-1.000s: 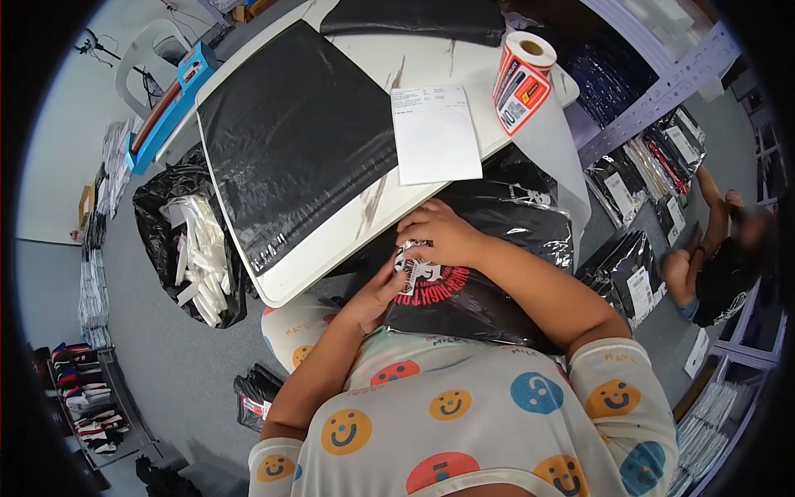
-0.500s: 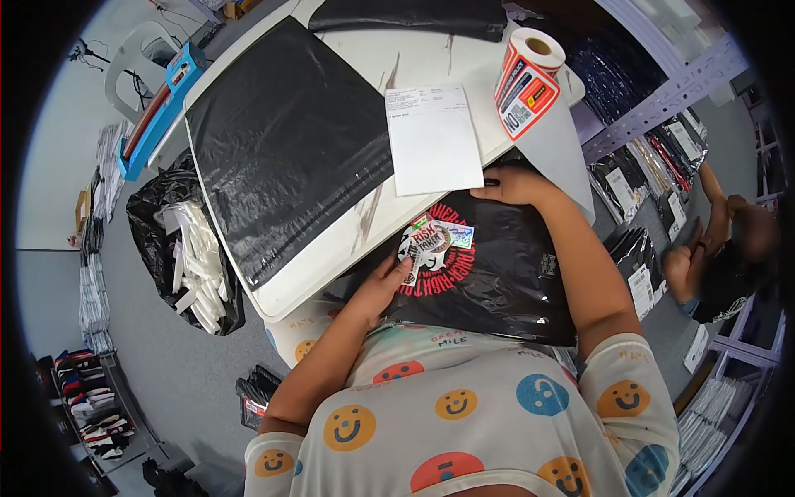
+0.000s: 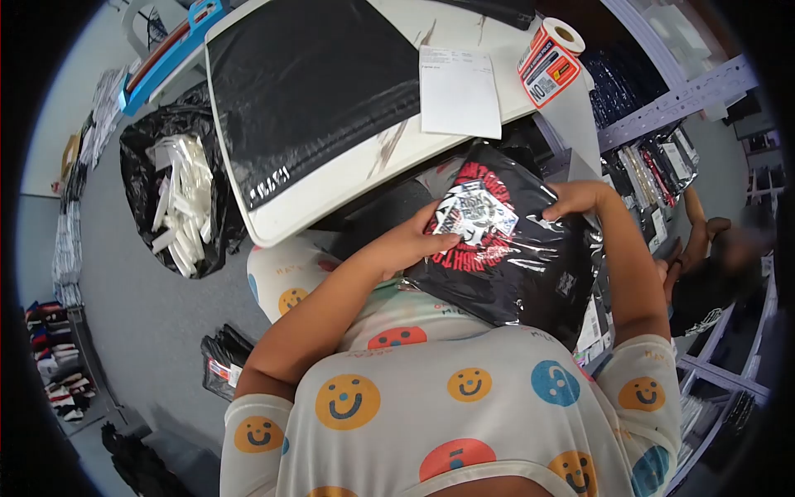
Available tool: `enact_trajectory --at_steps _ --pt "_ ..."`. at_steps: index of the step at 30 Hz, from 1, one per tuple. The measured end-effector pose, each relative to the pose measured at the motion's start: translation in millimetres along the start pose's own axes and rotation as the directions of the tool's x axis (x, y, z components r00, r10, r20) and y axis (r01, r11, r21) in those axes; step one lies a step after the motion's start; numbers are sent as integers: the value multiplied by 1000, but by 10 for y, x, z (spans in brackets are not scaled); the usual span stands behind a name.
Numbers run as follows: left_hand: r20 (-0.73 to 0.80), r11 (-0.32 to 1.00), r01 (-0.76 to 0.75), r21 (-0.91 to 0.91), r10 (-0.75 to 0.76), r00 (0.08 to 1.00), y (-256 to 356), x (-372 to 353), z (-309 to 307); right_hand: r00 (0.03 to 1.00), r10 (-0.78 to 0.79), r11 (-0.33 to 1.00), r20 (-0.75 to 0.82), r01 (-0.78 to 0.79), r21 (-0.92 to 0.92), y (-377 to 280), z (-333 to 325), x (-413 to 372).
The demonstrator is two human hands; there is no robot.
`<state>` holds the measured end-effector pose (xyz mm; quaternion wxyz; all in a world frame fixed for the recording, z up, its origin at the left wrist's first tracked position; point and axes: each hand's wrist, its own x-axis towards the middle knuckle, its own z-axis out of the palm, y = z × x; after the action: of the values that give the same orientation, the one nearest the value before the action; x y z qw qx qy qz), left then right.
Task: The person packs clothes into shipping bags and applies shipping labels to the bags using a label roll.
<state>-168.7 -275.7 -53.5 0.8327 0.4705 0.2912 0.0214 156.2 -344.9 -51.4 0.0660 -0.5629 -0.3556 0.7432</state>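
Observation:
A clear plastic package with a black printed garment (image 3: 538,273) rests over my lap, below the table edge. My left hand (image 3: 422,240) grips its left side, thumb on top beside the white and red print and stickers. My right hand (image 3: 575,200) pinches the package's upper right edge. Just beyond the package, a white paper slip (image 3: 460,95) lies on the table's near edge. To its left is a flat black mailer bag (image 3: 315,91). A roll of red and white labels (image 3: 553,62) stands at the table's right.
The white table (image 3: 348,195) has a rounded near left corner. A black bag of white strips (image 3: 184,203) sits on the floor at left. Racks with packed garments (image 3: 654,166) stand at right, near another person (image 3: 716,265). A blue box (image 3: 166,62) is at upper left.
The package has been raised and tilted, its print shifting up and right. My right hand has moved right, away from the paper slip, onto the package edge. The camera view has shifted.

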Motion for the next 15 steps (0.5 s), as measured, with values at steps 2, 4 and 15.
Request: enact_trajectory --at_steps 2,4,15 --pt "35 992 -99 84 96 995 6 -111 144 991 -56 998 -122 52 -37 16 265 -309" --pt "-12 926 -134 354 148 989 156 -331 322 952 -169 983 -253 146 -107 3 453 -613" --pt "163 687 -690 -228 726 669 417 -1056 514 451 -624 766 -638 514 -385 -489 1186 -1822"
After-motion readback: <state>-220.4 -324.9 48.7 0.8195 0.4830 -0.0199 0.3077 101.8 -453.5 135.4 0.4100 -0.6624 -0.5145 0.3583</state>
